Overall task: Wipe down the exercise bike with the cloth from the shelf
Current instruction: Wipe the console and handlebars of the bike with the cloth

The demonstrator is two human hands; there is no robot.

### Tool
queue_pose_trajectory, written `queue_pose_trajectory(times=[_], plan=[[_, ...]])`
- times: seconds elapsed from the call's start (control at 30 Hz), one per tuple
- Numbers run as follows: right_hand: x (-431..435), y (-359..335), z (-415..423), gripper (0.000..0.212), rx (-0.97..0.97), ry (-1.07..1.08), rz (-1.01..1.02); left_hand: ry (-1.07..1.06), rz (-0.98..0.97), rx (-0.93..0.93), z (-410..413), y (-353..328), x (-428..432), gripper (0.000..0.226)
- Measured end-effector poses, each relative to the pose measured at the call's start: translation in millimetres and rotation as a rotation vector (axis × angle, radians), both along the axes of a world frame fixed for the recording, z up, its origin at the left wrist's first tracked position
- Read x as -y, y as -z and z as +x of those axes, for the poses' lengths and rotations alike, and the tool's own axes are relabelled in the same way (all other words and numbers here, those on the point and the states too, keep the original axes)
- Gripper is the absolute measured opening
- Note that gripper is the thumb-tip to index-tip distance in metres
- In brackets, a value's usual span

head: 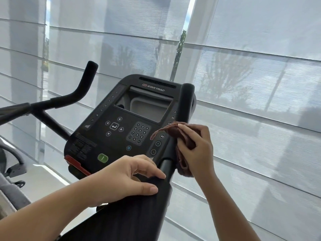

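The right hand [194, 150], right of centre in the frame, is closed around a bunched brown cloth [180, 145], which is pressed against the right handlebar [182, 122] of the exercise bike. The left hand [121, 178], lower centre, lies open with fingers loosely curled, resting on the dark padded bar [152, 197] below the console [125, 126].

Risk noted: a loose flap of cloth hangs over the console's right edge, beside the round buttons [157, 143]; a careless stroke could press one. The cloth could also slip if the grip loosens.

Hidden: the handlebar section under the cloth and palm. The bike's seat, pedals and frame are cut off below. The left handlebar [76, 91] appears untouched at centre left.
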State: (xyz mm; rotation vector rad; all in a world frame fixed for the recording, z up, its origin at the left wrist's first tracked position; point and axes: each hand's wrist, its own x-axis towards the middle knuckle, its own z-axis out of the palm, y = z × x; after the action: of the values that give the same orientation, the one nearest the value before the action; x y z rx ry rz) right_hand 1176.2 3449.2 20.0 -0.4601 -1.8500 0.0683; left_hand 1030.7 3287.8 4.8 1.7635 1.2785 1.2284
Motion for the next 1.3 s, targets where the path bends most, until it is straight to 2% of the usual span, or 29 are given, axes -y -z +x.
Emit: queue_pose_trajectory(times=[0.13, 0.23, 0.3, 0.43, 0.53, 0.67, 0.73, 0.83, 0.97, 1.07, 1.17, 1.3], plan=[[-13.2, -48.3, -25.8, 0.038, 0.048, 0.135, 0.154, 0.008, 0.014, -0.043, -1.5, -0.3, 3.5, 0.024], [-22.4, -76.1, -40.9, 0.037, -0.047, 0.187, 0.198, 0.02, 0.019, -0.081, -3.4, 1.8, 2.6, 0.027], [-20.4, -68.3, -41.5, 0.039, -0.07, 0.177, 0.189, 0.011, 0.019, -0.104, -4.7, 3.0, 1.4, 0.029], [-13.2, -18.6, -14.6, 0.041, 0.05, 0.077, 0.104, -0.042, 0.084, -0.154, -2.8, 1.0, 3.2, 0.029], [-6.8, -16.0, -8.2, 0.04, 0.086, 0.074, 0.075, -0.134, 0.177, -0.315, 1.0, -5.5, 12.4, 0.031], [-11.5, -62.7, -30.5, 0.037, 0.131, 0.215, 0.222, -0.272, 0.273, -0.662, 17.7, -2.2, 37.5, 0.069], [-13.6, -75.6, -40.4, 0.037, 0.088, 0.255, 0.221, -0.356, 0.411, -0.862, 31.8, 2.7, 50.1, 0.067], [-10.7, -55.5, -35.9, 0.037, 0.06, 0.211, 0.15, -0.449, 0.555, -0.984, 50.2, 19.0, 55.9, 0.059], [-4.2, -15.7, -12.7, 0.038, 0.136, 0.17, 0.105, -0.53, 0.557, -0.896, 59.9, 31.5, 57.8, 0.055], [-6.2, -45.9, -22.9, 0.036, 0.151, 0.233, 0.199, -0.559, 0.537, -0.836, 61.9, 33.2, 60.2, 0.043], [-17.0, -90.0, -42.4, 0.037, 0.056, 0.3, 0.237, -0.575, 0.55, -0.762, 60.7, 35.3, 58.9, 0.029], [-13.6, -74.4, -45.7, 0.037, 0.039, 0.276, 0.193, -0.556, 0.523, -0.65, 57.1, 34.1, 58.8, 0.036]])
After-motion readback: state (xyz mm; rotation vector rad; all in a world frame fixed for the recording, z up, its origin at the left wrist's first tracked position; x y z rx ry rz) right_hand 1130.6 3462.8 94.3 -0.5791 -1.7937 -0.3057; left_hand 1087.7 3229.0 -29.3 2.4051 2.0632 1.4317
